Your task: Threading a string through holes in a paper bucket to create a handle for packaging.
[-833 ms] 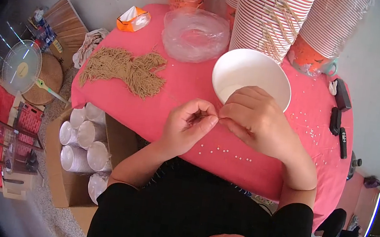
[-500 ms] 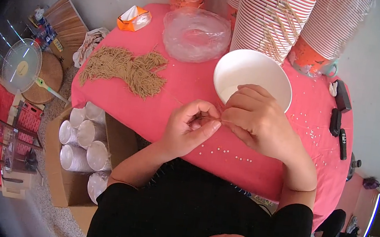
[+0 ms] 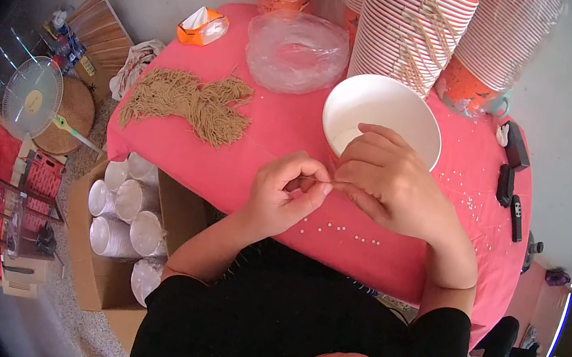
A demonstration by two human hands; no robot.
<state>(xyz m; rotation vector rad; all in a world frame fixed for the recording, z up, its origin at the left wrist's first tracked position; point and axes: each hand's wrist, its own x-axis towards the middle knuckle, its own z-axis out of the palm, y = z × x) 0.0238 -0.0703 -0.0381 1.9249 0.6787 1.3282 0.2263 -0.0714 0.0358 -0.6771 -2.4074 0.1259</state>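
My left hand (image 3: 288,190) and my right hand (image 3: 401,183) meet over the near side of the table. Both pinch a thin tan cord (image 3: 332,182), and only a short bit of it shows between the fingertips. Whether a bead is on it, I cannot tell. Just behind my right hand is a white paper tub (image 3: 376,100), its mouth partly covered by that hand. Small white beads (image 3: 334,227) lie in front of my hands, with more beads (image 3: 469,201) scattered to the right. A tangled bundle of tan cords (image 3: 194,105) rests at the left.
Tall stacks of paper tubs (image 3: 405,39) line the back, some cords hanging on one. A clear plastic bag (image 3: 295,53) and an orange packet (image 3: 203,27) lie on the pink tablecloth (image 3: 159,154). Black objects (image 3: 516,147) sit at right. A carton (image 3: 88,282) of wrapped cups stands lower left.
My left fingers have curled and drawn in slightly at the cord, and the gap between my two hands' fingertips has changed a little. Elsewhere things look the same.
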